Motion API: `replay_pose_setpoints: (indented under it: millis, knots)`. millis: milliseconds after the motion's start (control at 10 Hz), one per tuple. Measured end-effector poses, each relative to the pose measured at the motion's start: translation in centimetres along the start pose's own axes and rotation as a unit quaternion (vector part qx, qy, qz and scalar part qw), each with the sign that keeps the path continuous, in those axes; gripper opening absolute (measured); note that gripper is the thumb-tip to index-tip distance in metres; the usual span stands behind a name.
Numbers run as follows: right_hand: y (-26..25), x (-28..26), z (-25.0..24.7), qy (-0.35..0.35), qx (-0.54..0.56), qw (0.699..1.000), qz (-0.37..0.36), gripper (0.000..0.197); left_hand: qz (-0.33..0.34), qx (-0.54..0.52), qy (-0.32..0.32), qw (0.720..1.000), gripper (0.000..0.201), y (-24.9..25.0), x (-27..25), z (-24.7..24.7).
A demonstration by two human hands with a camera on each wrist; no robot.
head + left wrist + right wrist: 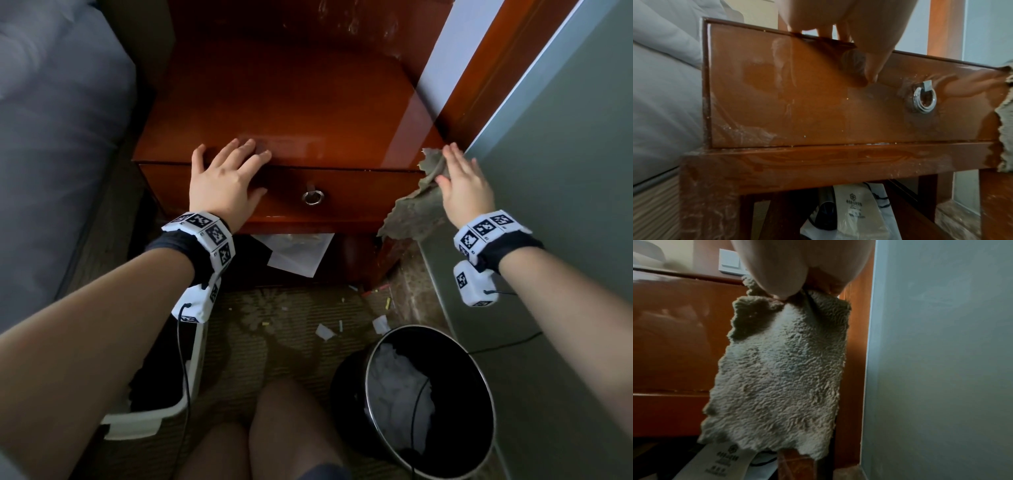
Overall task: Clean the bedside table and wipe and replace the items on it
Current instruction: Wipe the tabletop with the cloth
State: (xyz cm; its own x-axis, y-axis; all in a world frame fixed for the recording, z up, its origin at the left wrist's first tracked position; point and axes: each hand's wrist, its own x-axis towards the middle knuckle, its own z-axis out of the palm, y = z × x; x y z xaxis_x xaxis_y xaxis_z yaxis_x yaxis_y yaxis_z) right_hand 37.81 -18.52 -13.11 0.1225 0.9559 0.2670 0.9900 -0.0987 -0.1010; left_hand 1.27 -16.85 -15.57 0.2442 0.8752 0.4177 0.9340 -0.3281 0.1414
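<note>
The reddish-brown bedside table (291, 113) has a bare, glossy top. My left hand (226, 174) lies flat on the top's front edge. Its fingers are straight and its thumb points down over the drawer front (818, 105), left of the silver ring pull (312, 197). My right hand (462, 181) is at the table's front right corner. It pinches a grey-green terry cloth (414, 212) between thumb and fingers. The cloth (781, 378) hangs down over the table's right front leg, and its frayed edge (1006, 129) shows in the left wrist view.
A bed (58, 154) borders the table on the left, a grey-green wall (565, 171) on the right. A black bin (459, 404) with white waste stands on the carpet at right, a white basket (191, 377) at left. Paper scraps (323, 331) litter the floor. A white bag (298, 253) lies under the table.
</note>
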Motion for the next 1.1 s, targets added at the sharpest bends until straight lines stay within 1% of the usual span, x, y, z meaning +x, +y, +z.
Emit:
replay_pose_setpoints:
  millis: [100,200,300,400,500,700,800,900,1000,1100]
  knots:
    - [-0.6,-0.1,1.2,0.009,-0.018,1.0,0.021,0.062,0.002,0.001,0.006,1.0,0.052,0.0,0.0,0.1]
    - [-1.4,-0.6,3.0,0.035,-0.056,0.997,0.045,0.08,0.005,0.002,0.008,1.0,0.052,-0.1,0.0,0.2]
    - [-2.6,-1.2,4.4,0.065,-0.068,0.993,0.067,0.086,0.007,0.004,0.007,1.0,0.052,-0.2,-0.1,0.2]
    - [-3.0,-1.8,5.2,0.08,-0.093,0.991,0.055,0.086,0.01,0.003,0.013,1.0,0.052,-0.2,-0.1,0.3]
    - [-3.6,-2.2,6.1,0.083,-0.101,0.99,0.053,0.082,0.012,0.006,0.018,1.0,0.052,-0.2,-0.2,0.3]
    - [-5.5,-2.9,7.5,0.089,-0.079,0.99,0.08,0.08,0.016,0.012,0.023,1.0,0.053,-0.2,-0.2,0.5]
    - [-5.7,-3.8,8.6,0.074,-0.082,0.993,0.049,0.078,0.018,0.011,0.032,0.999,0.052,-0.2,-0.2,0.7]
    - [-5.8,-4.9,10.2,0.05,-0.108,0.993,-0.007,0.078,0.02,0.013,0.035,0.999,0.052,-0.3,-0.2,0.7]
    - [-5.8,-5.8,11.2,0.017,-0.121,0.991,-0.049,0.078,0.022,0.019,0.03,0.999,0.053,-0.3,-0.3,0.8]
    - [-5.9,-6.4,12.0,-0.019,-0.126,0.988,-0.09,0.082,0.024,0.019,0.032,0.999,0.053,-0.3,-0.3,0.8]
